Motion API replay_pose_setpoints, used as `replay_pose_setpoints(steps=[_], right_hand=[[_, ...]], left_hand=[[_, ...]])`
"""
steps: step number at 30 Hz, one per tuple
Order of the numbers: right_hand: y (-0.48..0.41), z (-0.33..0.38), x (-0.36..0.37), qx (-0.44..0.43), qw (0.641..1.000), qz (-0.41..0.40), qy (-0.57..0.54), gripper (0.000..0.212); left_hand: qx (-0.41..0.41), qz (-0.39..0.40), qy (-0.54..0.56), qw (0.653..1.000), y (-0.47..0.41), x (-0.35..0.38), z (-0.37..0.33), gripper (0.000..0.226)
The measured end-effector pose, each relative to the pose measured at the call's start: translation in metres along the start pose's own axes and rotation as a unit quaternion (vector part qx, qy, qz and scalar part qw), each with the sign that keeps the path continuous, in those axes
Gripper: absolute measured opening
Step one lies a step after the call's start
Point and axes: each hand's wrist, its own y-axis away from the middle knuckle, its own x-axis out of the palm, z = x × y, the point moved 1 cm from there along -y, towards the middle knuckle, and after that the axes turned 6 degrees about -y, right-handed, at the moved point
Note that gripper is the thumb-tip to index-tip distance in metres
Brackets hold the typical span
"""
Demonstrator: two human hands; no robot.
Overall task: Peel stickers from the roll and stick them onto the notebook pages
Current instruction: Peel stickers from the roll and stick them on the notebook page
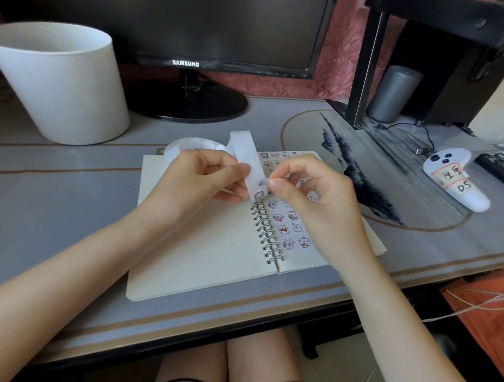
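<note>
A white bucket [61,81] stands beside a Samsung monitor [178,23]; a white controller [453,178] lies right.

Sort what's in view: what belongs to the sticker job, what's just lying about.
In use: sticker roll, strip in left hand, sticker pinched by right hand, notebook.
Lying about: white pot, monitor, white controller, grey cylinder.

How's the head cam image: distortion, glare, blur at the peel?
Head view: strong wide-angle distortion, the white bin leans and the desk edge bows. Head view: far right edge washed out, monitor dark, no glare. Head view: the sticker pinched by the right hand off the strip in the left hand looks soft, print unreadable.
</note>
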Motion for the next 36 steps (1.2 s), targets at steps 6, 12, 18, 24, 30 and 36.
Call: replay_pose_setpoints(steps=[6,12,18,24,30,36], right_hand=[[0.008,0.001,-0.036,0.151,0.988,0.012,-0.038,0.006],[0.020,-0.010,-0.059,0.244,0.970,0.001,0.020,0.008],[0.025,-0.016,-0.062,0.269,0.962,0.025,0.037,0.006],[0.026,-0.020,-0.061,0.266,0.963,0.020,0.033,0.006],[0.027,-0.021,-0.061,0.260,0.965,0.012,0.026,0.009],[0.028,-0.021,-0.060,0.257,0.966,0.014,0.031,0.007]], left_hand=[[-0.005,0.001,0.001,1.000,0.000,0.001,0.001,0.018],[-0.004,0.003,0.001,1.000,0.000,0.001,0.001,0.019],[-0.009,0.002,-0.001,1.000,0.000,0.001,0.001,0.019],[-0.011,0.004,-0.001,1.000,0.000,0.001,0.001,0.018],[-0.010,0.003,0.000,1.000,0.001,0.001,0.000,0.018],[-0.009,0.004,0.001,1.000,0.001,0.001,0.000,0.018]])
